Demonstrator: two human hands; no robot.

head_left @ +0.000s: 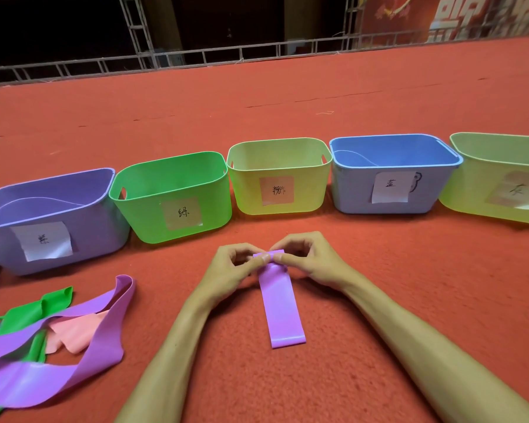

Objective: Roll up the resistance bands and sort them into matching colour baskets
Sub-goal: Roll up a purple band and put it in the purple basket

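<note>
Purple resistance band is lying flat on the red carpet, pretty much dead centre in front of the person. The near end is a smooth folded loop and the far end is curled up into the start of a roll. Both hands are on that far end. The left hand and right hand each pinch the little rolled bit between thumb and curled fingers, and the two thumbs nearly meet in the middle on top of it. The forearms run down either side of the strip without touching it. Just beyond the hands there's a row of plastic baskets on the carpet, each with a paper label with a handwritten character stuck on the front: purple basket on the far left, then green basket, yellow basket, blue basket, and a yellow-green basket cut off by the right edge. They sit close together, side by side. Can't really tell what's inside any of them. Off to the near left is a loose tangle of unrolled bands: a long purple band looping over a pink band and a green band, all well apart from the one being rolled.
</note>
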